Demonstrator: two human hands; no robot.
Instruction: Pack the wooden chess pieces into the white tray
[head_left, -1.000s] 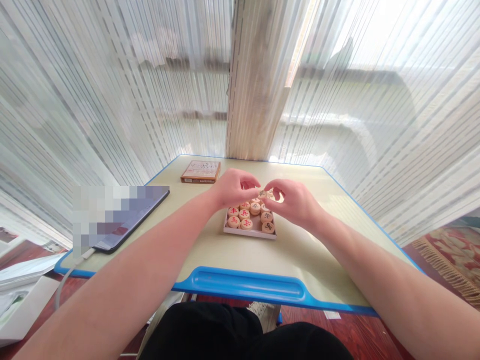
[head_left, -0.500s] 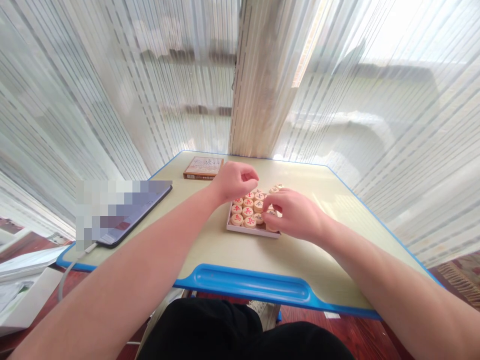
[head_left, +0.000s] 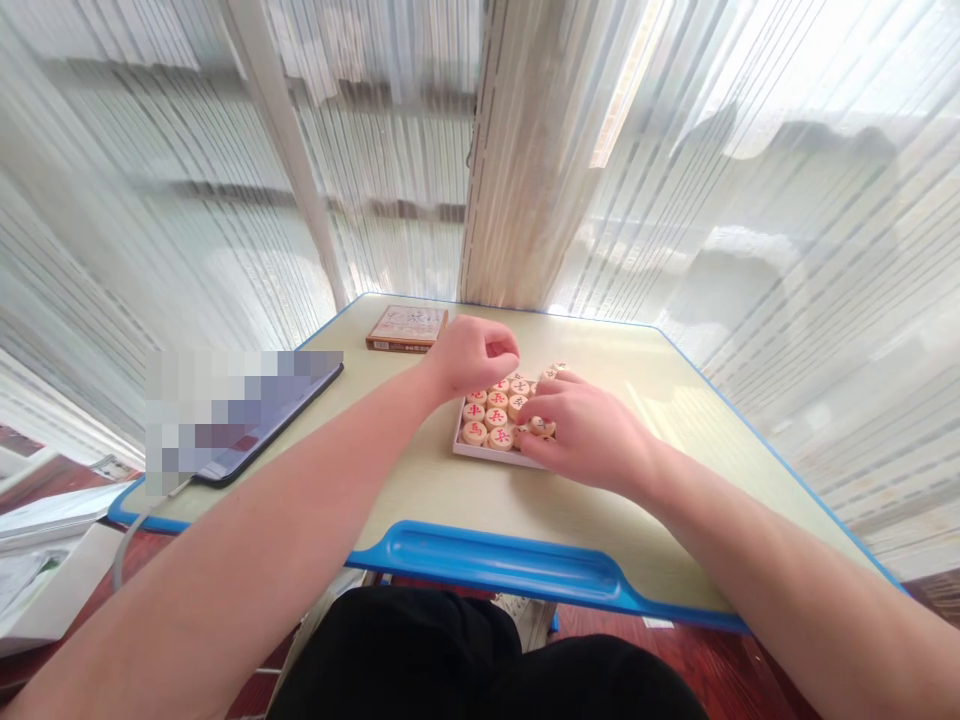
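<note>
A shallow box [head_left: 480,453] holds several round wooden pieces with red or dark characters, laid in rows. My left hand [head_left: 476,352] hovers over the box's far left corner, its fingers curled inward; whether they hold anything is hidden. Over the right part of the box is my right hand [head_left: 581,425], with fingers bent down among the pieces and a piece [head_left: 541,426] between thumb and fingers. A few loose pieces [head_left: 555,371] lie just beyond the box, behind my right hand.
On the pale blue-edged table [head_left: 420,480], a flat printed box [head_left: 407,328] lies at the back left. A phone or tablet [head_left: 277,420] with a cable lies at the left. A blue tray groove [head_left: 502,562] runs along the front edge. Curtains hang behind.
My right hand has shifted slightly left and its fingers have moved over the pieces in the near right part of the box. My left hand stays curled in nearly the same place.
</note>
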